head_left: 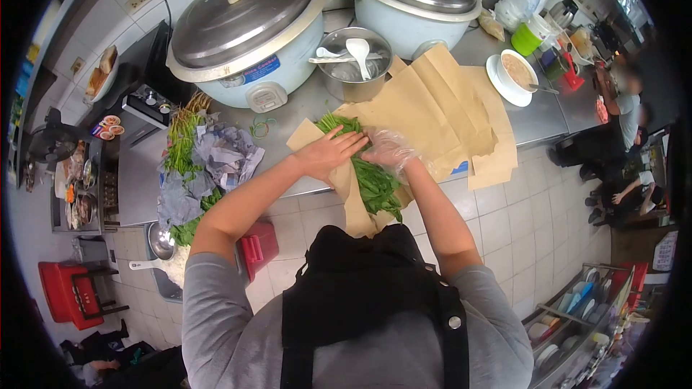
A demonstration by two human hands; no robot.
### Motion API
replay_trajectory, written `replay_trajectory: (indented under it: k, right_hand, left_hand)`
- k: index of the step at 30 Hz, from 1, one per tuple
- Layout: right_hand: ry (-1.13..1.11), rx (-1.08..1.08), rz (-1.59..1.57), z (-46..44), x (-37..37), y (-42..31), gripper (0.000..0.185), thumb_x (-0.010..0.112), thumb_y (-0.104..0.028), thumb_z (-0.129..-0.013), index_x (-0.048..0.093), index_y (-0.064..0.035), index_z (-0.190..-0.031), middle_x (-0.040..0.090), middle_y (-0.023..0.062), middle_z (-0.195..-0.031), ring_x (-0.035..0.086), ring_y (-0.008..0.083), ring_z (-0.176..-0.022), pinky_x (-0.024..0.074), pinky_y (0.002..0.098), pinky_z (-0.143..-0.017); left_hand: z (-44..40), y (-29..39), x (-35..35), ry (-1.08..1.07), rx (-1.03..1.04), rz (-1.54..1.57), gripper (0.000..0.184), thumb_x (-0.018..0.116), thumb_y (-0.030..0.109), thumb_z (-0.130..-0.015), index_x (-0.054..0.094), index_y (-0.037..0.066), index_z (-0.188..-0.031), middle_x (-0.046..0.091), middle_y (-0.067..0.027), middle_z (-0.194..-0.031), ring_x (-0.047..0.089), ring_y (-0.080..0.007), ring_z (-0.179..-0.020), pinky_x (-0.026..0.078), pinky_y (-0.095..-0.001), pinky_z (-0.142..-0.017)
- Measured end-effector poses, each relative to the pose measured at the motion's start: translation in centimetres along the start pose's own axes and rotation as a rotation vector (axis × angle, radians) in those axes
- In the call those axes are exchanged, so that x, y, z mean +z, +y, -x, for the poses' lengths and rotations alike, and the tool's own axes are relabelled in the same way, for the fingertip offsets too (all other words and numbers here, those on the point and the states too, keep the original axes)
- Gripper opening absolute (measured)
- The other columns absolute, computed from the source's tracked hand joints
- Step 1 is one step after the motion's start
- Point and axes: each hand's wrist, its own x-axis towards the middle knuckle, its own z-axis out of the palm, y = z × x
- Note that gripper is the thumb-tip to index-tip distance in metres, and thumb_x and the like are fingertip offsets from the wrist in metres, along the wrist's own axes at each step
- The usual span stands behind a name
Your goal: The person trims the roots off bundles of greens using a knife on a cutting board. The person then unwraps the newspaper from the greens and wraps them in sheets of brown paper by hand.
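Observation:
A bundle of leafy greens [378,191] lies on brown paper [353,205] at the counter's near edge, its stem end pointing away from me. My left hand [331,154] rests across the bundle with fingers stretched out flat. Wearing a clear plastic glove, my right hand [395,150] grips the greens from the right, its fingertips close to the left ones. Part of the bundle is hidden beneath both hands. More brown paper sheets [432,104] spread out to the right. Left of my arms, other greens [184,137] lie partly wrapped in crumpled newspaper [225,150].
Two large rice cookers [249,36] [414,25] stand at the back. Between them is a metal pot [353,90] with white spoons. A soup bowl [517,68] sits at right. Below the counter are a red bin [258,248] and a tub with a metal bowl [161,240]. People [623,119] stand far right.

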Motion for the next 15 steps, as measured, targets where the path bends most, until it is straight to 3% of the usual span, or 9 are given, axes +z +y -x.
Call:
replay_trajectory:
  k: [1, 3, 7, 9, 11, 14, 15]
  right_hand:
    - [0.005, 0.005, -0.001, 0.6, 0.0, -0.2, 0.069, 0.071, -0.043, -0.08, 0.055, -0.0013, -0.132, 0.062, 0.023, -0.124, 0.059, 0.036, -0.117, 0.0451, 0.0425, -0.1]
    - [0.257, 0.042, 0.048, 2.0, 0.1, -0.4, 0.064, 0.068, -0.044, -0.082, 0.056, -0.0059, -0.132, 0.065, 0.0206, -0.116, 0.062, 0.0369, -0.109, 0.0479, 0.0436, -0.095]
    - [0.271, 0.084, -0.1, 3.8, -3.2, 3.3, 0.064, 0.068, -0.046, -0.084, 0.055, -0.0063, -0.132, 0.064, 0.0194, -0.12, 0.064, 0.035, -0.107, 0.0491, 0.043, -0.093]
    - [0.743, 0.381, 0.424, 5.7, -5.7, 6.0, 0.071, 0.063, -0.051, -0.091, 0.048, -0.0028, -0.142, 0.06, 0.0185, -0.132, 0.063, 0.032, -0.114, 0.0457, 0.0446, -0.101]
    - [1.068, 0.491, 0.966, 6.1, -9.1, 10.1, 0.076, 0.064, -0.051, -0.089, 0.045, -0.001, -0.143, 0.06, 0.0178, -0.133, 0.062, 0.0341, -0.116, 0.0385, 0.0476, -0.109]
    - [1.119, 0.633, 0.797, 7.9, -14.6, 7.6, 0.074, 0.068, -0.051, -0.085, 0.05, -0.0011, -0.136, 0.054, 0.0203, -0.139, 0.058, 0.036, -0.122, 0.0435, 0.0446, -0.105]
    - [0.975, 0.639, 0.631, 8.2, -16.3, 8.8, 0.069, 0.069, -0.051, -0.084, 0.055, -0.0027, -0.131, 0.059, 0.0197, -0.131, 0.061, 0.0358, -0.116, 0.0458, 0.0443, -0.101]
  left_hand:
    - [-0.2, -0.2, 0.0, 0.004, -0.01, 0.065, 0.117, 0.085, 0.039, -0.063, 0.022, 0.007, -0.155, 0.037, -0.0152, -0.153, 0.037, -0.0293, -0.141, 0.025, -0.0524, -0.117]
    - [-0.3, -0.6, -0.2, 0.022, 0.024, 0.091, 0.113, 0.085, 0.037, -0.062, 0.027, 0.006, -0.153, 0.041, -0.0144, -0.149, 0.04, -0.0284, -0.139, 0.027, -0.0521, -0.116]
    - [-0.2, -0.5, -0.3, 0.057, 0.043, 0.108, 0.103, 0.085, 0.031, -0.058, 0.038, 0.005, -0.147, 0.049, -0.0127, -0.141, 0.044, -0.0265, -0.134, 0.03, -0.0511, -0.113]
    - [-0.1, -0.4, -0.2, 0.072, 0.035, 0.118, 0.102, 0.084, 0.029, -0.059, 0.038, 0.005, -0.147, 0.05, -0.0125, -0.14, 0.045, -0.0267, -0.134, 0.029, -0.0513, -0.112]
    - [0.1, -0.2, -0.2, 0.084, 0.023, 0.127, 0.101, 0.084, 0.027, -0.059, 0.038, 0.006, -0.147, 0.05, -0.0124, -0.14, 0.045, -0.0269, -0.134, 0.029, -0.0515, -0.112]
    - [0.2, -0.1, -0.4, 0.093, 0.027, 0.114, 0.101, 0.083, 0.028, -0.06, 0.038, 0.006, -0.147, 0.05, -0.0125, -0.14, 0.045, -0.0267, -0.134, 0.029, -0.0515, -0.112]
    - [0.1, -0.1, -0.4, 0.084, 0.026, 0.111, 0.1, 0.083, 0.028, -0.06, 0.038, 0.006, -0.147, 0.05, -0.0127, -0.14, 0.045, -0.0267, -0.134, 0.03, -0.0516, -0.112]
